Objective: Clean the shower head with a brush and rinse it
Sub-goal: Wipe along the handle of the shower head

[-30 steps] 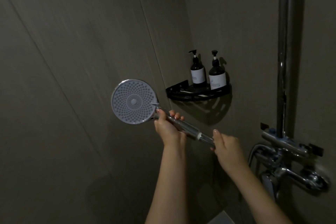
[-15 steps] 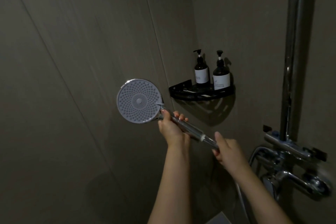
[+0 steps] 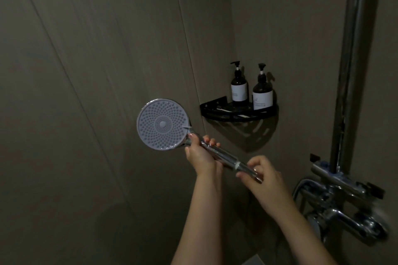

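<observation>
1. A person stands in a dim, grey-tiled shower corner, holding a shower head (image 3: 163, 124) up in front of the left wall; its round grey face, dotted with nozzles, is turned toward the camera.
2. The left hand (image 3: 201, 154) has its grip clenched round the upper part of the chrome handle (image 3: 224, 155), just below the round face; the thumb lies near the neck and the fingertips curl over the far side.
3. The right hand (image 3: 261, 175) pinches the lower, threaded end of the handle between thumb and curled fingers; no hose appears to join that end, though the light is poor.
4. The handle slants down to the right, from the left hand to the right hand; both bare forearms rise from the bottom edge of the frame.
5. Behind the hands, a black corner shelf (image 3: 217, 112) is fixed where the two walls meet; two dark pump bottles (image 3: 239, 88) with pale labels stand on it side by side.
6. At right, a chrome pipe (image 3: 353, 66) runs up the wall; below it sits the chrome tap (image 3: 349, 198), well apart from the shower head.
</observation>
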The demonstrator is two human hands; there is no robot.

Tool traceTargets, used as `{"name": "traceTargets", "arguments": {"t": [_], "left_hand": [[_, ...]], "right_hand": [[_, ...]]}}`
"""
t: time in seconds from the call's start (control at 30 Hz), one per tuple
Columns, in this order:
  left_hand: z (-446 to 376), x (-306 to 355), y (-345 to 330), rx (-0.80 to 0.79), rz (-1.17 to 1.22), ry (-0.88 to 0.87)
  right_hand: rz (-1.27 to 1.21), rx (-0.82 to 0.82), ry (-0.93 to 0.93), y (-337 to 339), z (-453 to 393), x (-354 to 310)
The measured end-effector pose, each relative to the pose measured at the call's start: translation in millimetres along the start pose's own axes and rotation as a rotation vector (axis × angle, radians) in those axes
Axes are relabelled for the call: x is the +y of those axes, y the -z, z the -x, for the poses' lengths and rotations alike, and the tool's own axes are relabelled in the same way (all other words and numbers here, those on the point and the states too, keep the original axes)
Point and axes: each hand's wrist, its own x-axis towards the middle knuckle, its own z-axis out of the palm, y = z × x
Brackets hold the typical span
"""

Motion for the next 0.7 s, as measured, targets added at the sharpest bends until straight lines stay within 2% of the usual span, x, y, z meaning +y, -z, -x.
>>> {"name": "traceTargets", "arguments": {"t": [0.07, 0.2, 0.27, 0.43, 0.53, 0.63, 0.7], "left_hand": [[-2, 0, 2, 0.004, 0.003, 0.005], [5, 2, -2, 0.015, -0.001, -0.005], [7, 2, -4, 0.014, -0.005, -0.008], [4, 4, -2, 0.032, -0.006, -0.017], [6, 3, 0, 0.048, -0.005, -0.015], [7, 2, 2, 0.044, -0.013, 0.002], [4, 3, 3, 0.048, -0.010, -0.006]], "right_hand": [[0.016, -0.016, 0.034, -1, 2, 3], [0.172, 0.105, 0.112, 0, 0, 0], [0.116, 0.109, 0.039, -1, -3, 1], [-0.010, -0.064, 0.014, -2, -2, 10], [0.040, -0.004, 0.045, -4, -1, 6], [-0.036, 0.057, -0.036, -5, -4, 10], [-0.104, 0.010, 0.007, -4, -5, 10]]}}
